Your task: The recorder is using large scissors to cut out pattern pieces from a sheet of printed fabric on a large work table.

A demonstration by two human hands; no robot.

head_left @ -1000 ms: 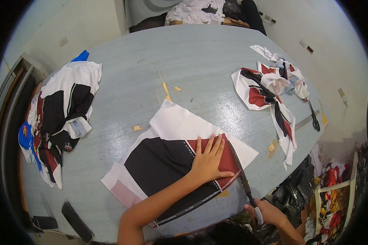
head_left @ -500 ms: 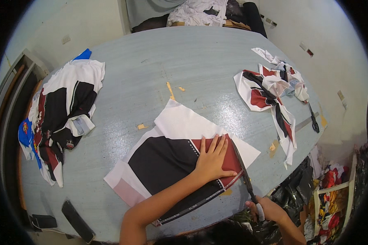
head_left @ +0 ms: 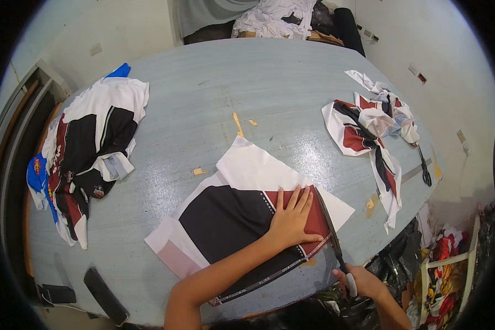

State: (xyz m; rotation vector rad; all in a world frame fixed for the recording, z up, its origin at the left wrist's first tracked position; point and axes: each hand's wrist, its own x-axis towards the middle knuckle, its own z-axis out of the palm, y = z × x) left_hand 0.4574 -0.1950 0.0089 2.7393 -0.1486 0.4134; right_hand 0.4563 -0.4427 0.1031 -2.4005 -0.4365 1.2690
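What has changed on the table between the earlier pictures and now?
Very little. The left hand stays flat on the printed fabric panel, and the right hand keeps its hold on the scissors along the panel's right edge; any advance is too small to tell. The fabric piles at both sides have not moved.

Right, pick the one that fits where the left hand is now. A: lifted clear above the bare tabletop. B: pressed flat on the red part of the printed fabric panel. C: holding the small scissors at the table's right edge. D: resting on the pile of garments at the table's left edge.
B: the left hand lies flat, fingers spread, on the red area of the fabric panel, beside the scissors that the right hand holds.
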